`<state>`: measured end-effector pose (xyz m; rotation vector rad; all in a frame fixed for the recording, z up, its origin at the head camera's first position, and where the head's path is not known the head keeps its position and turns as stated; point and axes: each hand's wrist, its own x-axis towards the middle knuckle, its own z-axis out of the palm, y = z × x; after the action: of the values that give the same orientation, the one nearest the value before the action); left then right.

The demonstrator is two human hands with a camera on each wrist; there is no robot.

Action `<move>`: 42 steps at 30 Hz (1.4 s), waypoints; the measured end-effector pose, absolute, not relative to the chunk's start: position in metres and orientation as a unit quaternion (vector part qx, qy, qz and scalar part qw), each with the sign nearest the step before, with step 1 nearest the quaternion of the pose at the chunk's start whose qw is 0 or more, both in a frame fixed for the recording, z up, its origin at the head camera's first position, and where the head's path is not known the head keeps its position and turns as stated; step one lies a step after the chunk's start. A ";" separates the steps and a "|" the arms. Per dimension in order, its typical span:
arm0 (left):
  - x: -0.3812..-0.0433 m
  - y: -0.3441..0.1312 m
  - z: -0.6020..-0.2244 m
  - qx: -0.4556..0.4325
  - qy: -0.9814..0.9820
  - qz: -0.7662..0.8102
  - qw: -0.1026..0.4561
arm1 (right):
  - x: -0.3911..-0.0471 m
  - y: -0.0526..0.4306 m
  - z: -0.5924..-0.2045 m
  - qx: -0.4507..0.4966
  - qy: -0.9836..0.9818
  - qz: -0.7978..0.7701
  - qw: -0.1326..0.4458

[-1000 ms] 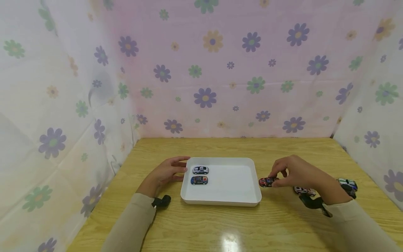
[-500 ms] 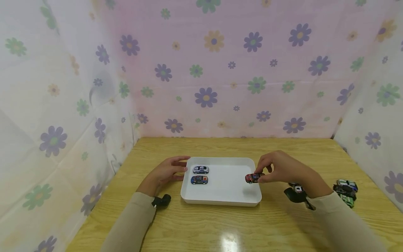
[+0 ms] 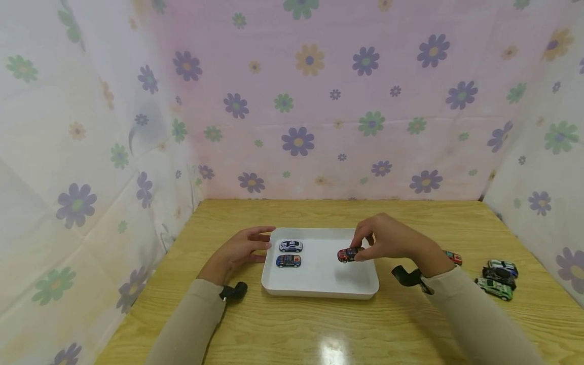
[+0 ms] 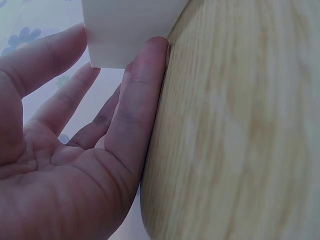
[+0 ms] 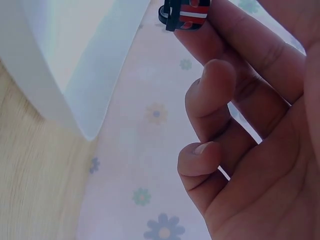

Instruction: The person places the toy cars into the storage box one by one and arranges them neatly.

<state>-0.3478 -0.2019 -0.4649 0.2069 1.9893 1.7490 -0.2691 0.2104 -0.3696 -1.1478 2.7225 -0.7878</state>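
Over the right half of a white tray (image 3: pixel 319 293), my right hand (image 3: pixel 392 238) pinches a red and black toy car (image 3: pixel 348 255) between thumb and fingertips. The car's striped end (image 5: pixel 190 14) shows at the top of the right wrist view, above the curled lower fingers. Inside the tray, at its left end, a white toy car (image 3: pixel 290 246) stands behind a blue and black toy car (image 3: pixel 289 261). My left hand (image 3: pixel 242 251) touches the tray's left end with extended fingers. In the left wrist view, those fingers (image 4: pixel 137 85) rest against the tray's outer wall (image 4: pixel 120 35).
On the wooden table (image 3: pixel 328 329) at the right, a white and green toy car (image 3: pixel 503 266), a black one (image 3: pixel 500 277) and a green one (image 3: pixel 495 288) stand close together. A red toy car (image 3: pixel 453 257) is partly hidden by my right wrist. Flowered cloth (image 3: pixel 337 101) hangs around.
My right hand has carried the red and black car leftward, from beside the tray's right end to over its inside. My left hand and the tray have stayed put.
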 end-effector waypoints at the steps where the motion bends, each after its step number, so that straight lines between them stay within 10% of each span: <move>1: -0.348 -0.202 -0.465 0.077 0.727 0.638 0.240 | -0.270 0.208 -0.370 -0.376 0.889 -0.259 0.042; 42: -0.350 -0.204 -0.466 0.086 0.728 0.634 0.246 | -0.295 0.119 -0.399 -0.386 0.876 -0.270 0.107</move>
<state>-0.3498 -0.2038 -0.4663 0.2351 1.9869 1.7303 -0.2947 0.1192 -0.3992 -1.1352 2.5773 -0.7945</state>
